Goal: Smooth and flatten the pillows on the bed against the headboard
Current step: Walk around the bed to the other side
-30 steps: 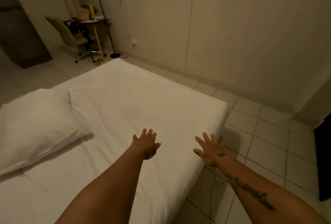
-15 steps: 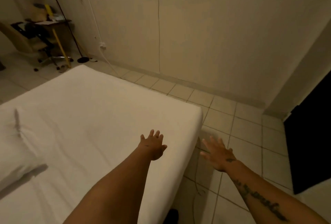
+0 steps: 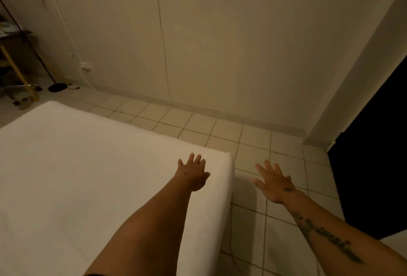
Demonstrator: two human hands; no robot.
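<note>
I see no pillows from here, only the bare white bed [image 3: 88, 176], so I cannot judge how smooth they are and take the work as unfinished. My left hand [image 3: 192, 173] is spread open and empty over the bed's corner, my right hand [image 3: 273, 182] equally open and empty just past that corner, over the tiled floor [image 3: 253, 143]

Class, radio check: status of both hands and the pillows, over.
Left hand open over bed corner. Right hand open above floor. No pillow in view. Nothing obstructing.
</note>
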